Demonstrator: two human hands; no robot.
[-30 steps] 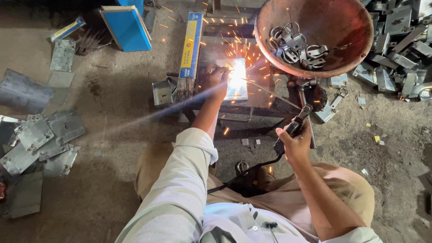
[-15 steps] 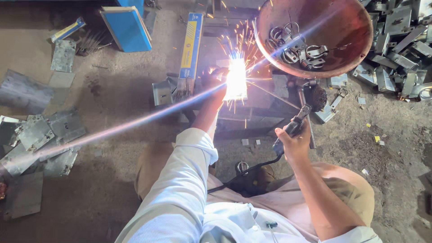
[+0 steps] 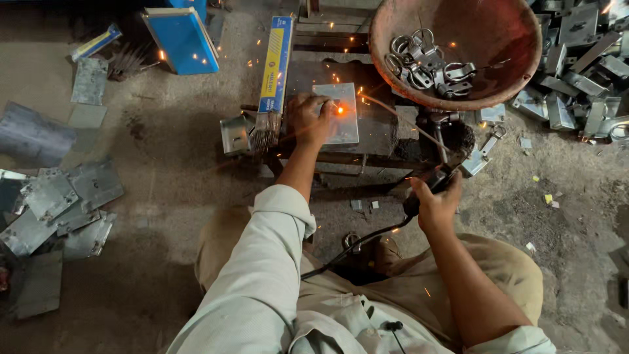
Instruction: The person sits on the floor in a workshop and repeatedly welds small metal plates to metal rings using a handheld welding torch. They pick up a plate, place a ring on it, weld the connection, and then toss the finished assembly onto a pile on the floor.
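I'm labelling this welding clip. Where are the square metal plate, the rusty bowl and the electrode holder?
square metal plate (image 3: pixel 345 121), head view, bare lower half.
rusty bowl (image 3: pixel 504 39), head view, bare inner wall.
electrode holder (image 3: pixel 432 178), head view, grip above right hand.

We saw a flat grey square metal plate (image 3: pixel 342 115) lying at the middle of the low dark stand (image 3: pixel 386 131), and a thin welding rod (image 3: pixel 393 118) slanting onto it, glowing orange.
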